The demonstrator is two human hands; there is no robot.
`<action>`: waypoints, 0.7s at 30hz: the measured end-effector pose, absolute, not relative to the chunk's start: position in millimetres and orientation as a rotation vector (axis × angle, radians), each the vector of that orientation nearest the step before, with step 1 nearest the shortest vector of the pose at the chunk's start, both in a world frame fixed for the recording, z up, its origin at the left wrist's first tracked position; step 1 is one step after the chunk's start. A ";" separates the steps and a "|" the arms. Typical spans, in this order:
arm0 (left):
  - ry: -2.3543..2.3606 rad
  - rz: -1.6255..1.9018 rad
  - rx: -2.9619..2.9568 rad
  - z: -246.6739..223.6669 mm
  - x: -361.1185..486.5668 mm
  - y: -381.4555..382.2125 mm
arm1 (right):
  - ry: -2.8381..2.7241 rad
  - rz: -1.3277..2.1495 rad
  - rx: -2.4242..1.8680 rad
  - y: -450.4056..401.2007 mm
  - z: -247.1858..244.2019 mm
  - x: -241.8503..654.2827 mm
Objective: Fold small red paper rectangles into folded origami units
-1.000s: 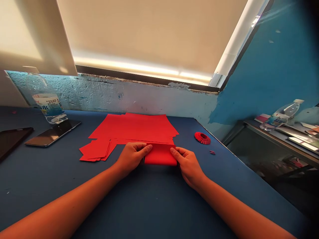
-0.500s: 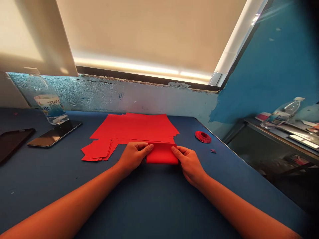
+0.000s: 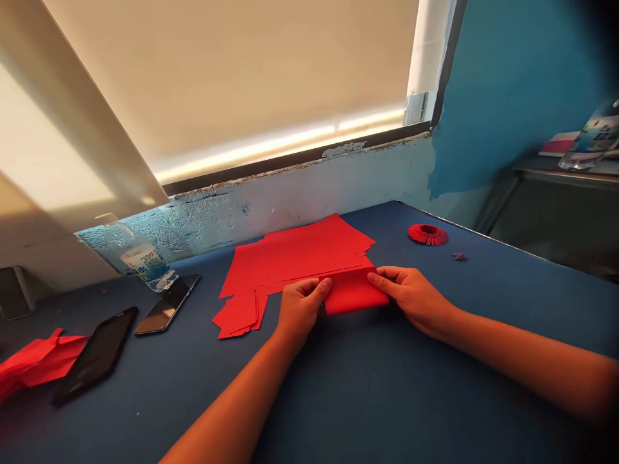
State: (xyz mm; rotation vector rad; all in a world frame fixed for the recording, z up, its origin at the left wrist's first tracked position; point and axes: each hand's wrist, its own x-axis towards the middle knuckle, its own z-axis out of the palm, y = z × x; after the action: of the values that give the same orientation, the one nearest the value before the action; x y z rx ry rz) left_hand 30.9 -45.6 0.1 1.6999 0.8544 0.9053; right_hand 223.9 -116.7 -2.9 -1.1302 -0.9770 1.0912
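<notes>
1 folded red paper rectangle [image 3: 355,293], right of centre in the frame, is held between 2 hands!
Its left edge is clamped by the thumb and fingers of the left hand [image 3: 298,312], its right edge by those of the right hand [image 3: 420,299]; light, thin and easily creased, it looks best gripped at the edges, and a rounded fold is shown along the bottom. Just beyond, the broad stack of flat red paper sheets [image 3: 294,251] crowds the far side, with smaller red paper pieces [image 3: 239,316] near the left hand. A pleated red paper ring [image 3: 438,237] is seen at upper right, well apart; a clear plastic bottle [image 3: 145,261] stands at left, clear of both hands.
</notes>
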 end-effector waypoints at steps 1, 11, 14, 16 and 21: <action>0.849 0.908 1.697 0.1 31.2 -45.5 | -0.976 1.103 -1.130 -116.7 -2.5 223.8; 0.839 0.932 1.624 2.1 31.8 -48.2 | -1.013 1.119 -1.084 -119.0 1.6 221.4; 0.867 0.922 1.633 2.8 31.8 -48.7 | -1.028 1.113 -1.076 -118.4 0.0 223.1; 0.887 0.919 1.630 2.7 32.1 -48.9 | -1.031 1.116 -1.088 -117.9 -1.0 223.9; 0.883 0.960 1.588 3.8 34.1 -50.8 | -1.016 1.111 -1.112 -118.0 -1.4 223.2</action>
State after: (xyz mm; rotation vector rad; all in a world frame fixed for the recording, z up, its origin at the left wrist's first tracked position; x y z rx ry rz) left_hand 34.1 -50.8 3.8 1.5883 0.8833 0.9602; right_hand 223.2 -118.0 -1.4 -1.1120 -1.0159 1.1105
